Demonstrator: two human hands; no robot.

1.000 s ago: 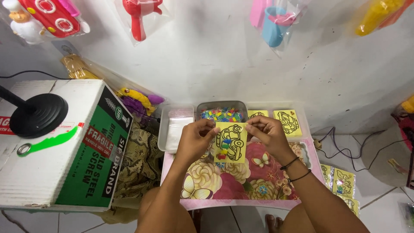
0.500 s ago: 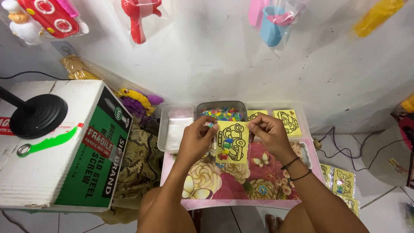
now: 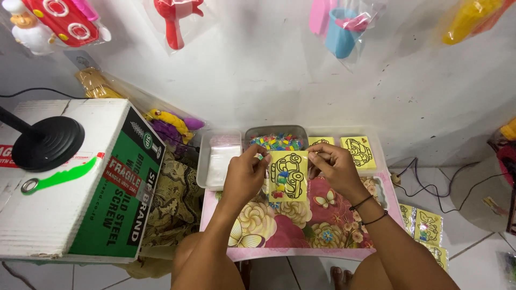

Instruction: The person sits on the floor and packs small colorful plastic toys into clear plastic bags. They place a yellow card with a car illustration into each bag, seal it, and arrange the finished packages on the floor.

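A yellow card (image 3: 288,176) with a car drawn on it (little coloured bits sit on it) is held up in the middle of the frame, above the flowery table (image 3: 301,236). It is pinched at its top corners by the left hand (image 3: 244,174) and the right hand (image 3: 332,166). If the card is tipped, the bits could be spilled.

Glossy clear plastic sleeve over yellow paper card (image 3: 288,176), shiny floral tabletop (image 3: 301,231), matt corrugated cardboard box (image 3: 64,182)
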